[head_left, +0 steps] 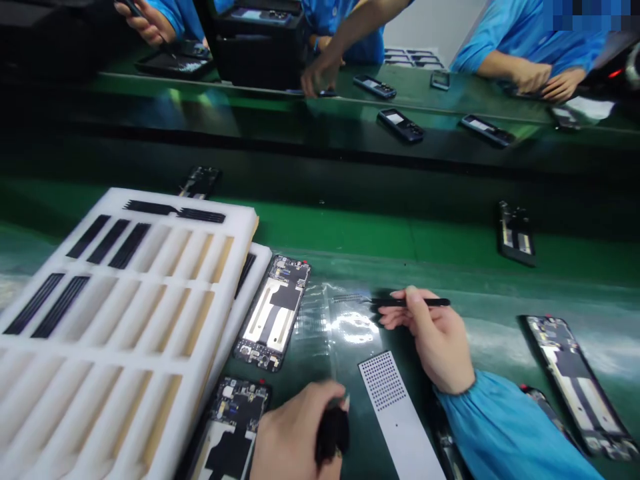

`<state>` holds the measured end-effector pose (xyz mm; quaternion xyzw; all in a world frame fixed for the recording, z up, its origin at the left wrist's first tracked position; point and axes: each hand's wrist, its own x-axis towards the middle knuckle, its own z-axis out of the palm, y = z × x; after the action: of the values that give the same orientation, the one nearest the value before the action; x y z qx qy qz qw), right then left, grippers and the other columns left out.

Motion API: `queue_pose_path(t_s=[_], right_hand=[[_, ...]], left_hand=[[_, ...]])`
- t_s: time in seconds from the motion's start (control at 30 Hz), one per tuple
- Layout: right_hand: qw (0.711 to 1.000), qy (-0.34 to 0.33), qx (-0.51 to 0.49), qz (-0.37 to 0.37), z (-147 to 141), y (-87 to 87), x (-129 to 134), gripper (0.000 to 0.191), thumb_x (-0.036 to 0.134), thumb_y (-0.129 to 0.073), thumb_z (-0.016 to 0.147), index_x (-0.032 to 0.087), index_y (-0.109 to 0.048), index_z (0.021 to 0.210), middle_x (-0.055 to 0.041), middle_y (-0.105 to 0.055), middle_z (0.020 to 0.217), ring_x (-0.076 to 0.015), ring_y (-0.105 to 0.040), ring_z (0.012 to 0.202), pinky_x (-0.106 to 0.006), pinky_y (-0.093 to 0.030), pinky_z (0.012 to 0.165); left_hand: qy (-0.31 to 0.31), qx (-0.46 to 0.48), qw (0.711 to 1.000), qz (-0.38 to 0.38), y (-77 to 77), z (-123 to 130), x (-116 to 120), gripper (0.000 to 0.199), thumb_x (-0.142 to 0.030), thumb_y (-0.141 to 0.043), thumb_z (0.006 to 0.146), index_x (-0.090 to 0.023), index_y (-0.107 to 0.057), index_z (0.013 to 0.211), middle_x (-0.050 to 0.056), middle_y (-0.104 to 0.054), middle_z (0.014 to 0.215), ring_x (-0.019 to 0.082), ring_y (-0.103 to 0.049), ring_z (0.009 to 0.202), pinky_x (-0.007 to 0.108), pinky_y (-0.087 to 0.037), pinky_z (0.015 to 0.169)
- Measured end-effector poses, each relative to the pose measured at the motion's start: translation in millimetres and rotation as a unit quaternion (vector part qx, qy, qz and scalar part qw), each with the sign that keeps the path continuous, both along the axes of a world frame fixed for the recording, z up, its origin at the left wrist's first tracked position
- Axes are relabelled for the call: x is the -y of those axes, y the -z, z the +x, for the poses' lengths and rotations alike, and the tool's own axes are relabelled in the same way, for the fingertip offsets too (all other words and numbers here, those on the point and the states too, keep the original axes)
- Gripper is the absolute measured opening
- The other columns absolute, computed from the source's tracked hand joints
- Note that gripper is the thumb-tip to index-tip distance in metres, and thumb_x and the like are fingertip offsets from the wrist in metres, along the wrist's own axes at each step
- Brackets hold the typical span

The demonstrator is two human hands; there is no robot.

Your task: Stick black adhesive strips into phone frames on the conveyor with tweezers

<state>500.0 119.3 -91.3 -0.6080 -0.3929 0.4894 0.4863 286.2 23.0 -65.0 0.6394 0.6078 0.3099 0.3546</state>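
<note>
My right hand is closed on slim black tweezers, held level above the bench and pointing left. Beyond the tip lies a small strip with rows of dark marks; whether they touch I cannot tell. My left hand, blurred at the bottom, is closed round a black object whose kind does not show. Between the hands is a pale sheet with rows of black dots. An opened phone body lies left of centre, and another opened phone body is partly covered by my left hand.
White foam trays with black strips in some slots are stacked on the left. More opened phone bodies lie on the right and on the green line. Across it, co-workers in blue sleeves handle handsets.
</note>
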Motion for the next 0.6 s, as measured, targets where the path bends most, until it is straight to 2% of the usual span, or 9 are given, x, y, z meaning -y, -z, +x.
queue_pose_path(t_s=[0.07,0.1,0.17,0.23,0.3,0.37,0.6], right_hand=[[1.0,0.0,0.017,0.006,-2,4.6,-4,0.044,0.058,-0.064,0.09,0.014,-0.067,0.093,-0.0098,-0.077,0.073,-0.019,-0.074,0.06,-0.028,-0.061,0.058],[1.0,0.004,0.025,0.012,-3,5.2,-4,0.045,0.059,-0.064,0.09,0.015,-0.067,0.092,-0.0094,-0.077,0.073,-0.0195,-0.074,0.06,-0.028,-0.061,0.058],[0.999,0.012,0.035,0.021,-4,4.8,-4,0.045,0.06,-0.064,0.089,0.016,-0.067,0.092,-0.0089,-0.077,0.073,-0.0203,-0.074,0.06,-0.03,-0.062,0.059],[0.999,0.011,0.043,0.023,-4,4.5,-3,0.044,0.06,-0.065,0.089,0.016,-0.067,0.091,-0.0093,-0.077,0.075,-0.021,-0.074,0.062,-0.031,-0.062,0.06],[0.998,0.003,0.051,0.023,-4,4.8,-2,0.043,0.058,-0.064,0.09,0.015,-0.068,0.092,-0.0099,-0.078,0.076,-0.0214,-0.075,0.063,-0.031,-0.063,0.061],[0.998,-0.002,0.055,0.026,-3,5.0,-2,0.043,0.058,-0.062,0.092,0.015,-0.068,0.093,-0.0098,-0.078,0.077,-0.0212,-0.075,0.064,-0.031,-0.063,0.062],[0.999,-0.009,0.047,0.024,-4,5.1,-3,0.038,0.055,-0.063,0.092,0.018,-0.069,0.093,-0.009,-0.078,0.08,-0.0224,-0.075,0.067,-0.033,-0.064,0.064]], left_hand=[[0.12,-0.109,0.982,0.095,10.5,-5,1,0.036,-0.012,-0.047,0.086,-0.022,-0.063,0.117,0.004,-0.073,0.086,0.017,-0.07,0.071,0.022,-0.054,0.06],[0.153,-0.167,0.965,0.129,13.9,-6,0,0.047,-0.007,-0.044,0.084,-0.02,-0.06,0.127,0.009,-0.074,0.1,0.019,-0.071,0.079,0.024,-0.056,0.063],[0.163,-0.28,0.934,0.154,16.1,-4,-2,0.063,-0.001,-0.041,0.082,-0.018,-0.05,0.143,0.014,-0.065,0.134,0.02,-0.071,0.089,0.027,-0.059,0.066],[0.16,-0.367,0.906,0.137,13.7,1,-5,0.072,0.001,-0.044,0.08,-0.021,-0.046,0.148,0.012,-0.045,0.156,0.022,-0.069,0.092,0.029,-0.06,0.064],[0.169,-0.42,0.885,0.112,10.2,6,-7,0.078,0.003,-0.046,0.074,-0.022,-0.046,0.148,0.007,-0.036,0.161,0.022,-0.067,0.089,0.03,-0.06,0.058],[0.179,-0.44,0.875,0.096,8.3,9,-8,0.083,0.005,-0.047,0.069,-0.021,-0.047,0.148,0.004,-0.036,0.161,0.022,-0.066,0.088,0.03,-0.06,0.058],[0.183,-0.438,0.875,0.097,11.1,9,-7,0.091,0.007,-0.047,0.061,-0.02,-0.047,0.148,0.002,-0.037,0.16,0.021,-0.065,0.091,0.029,-0.06,0.059]])
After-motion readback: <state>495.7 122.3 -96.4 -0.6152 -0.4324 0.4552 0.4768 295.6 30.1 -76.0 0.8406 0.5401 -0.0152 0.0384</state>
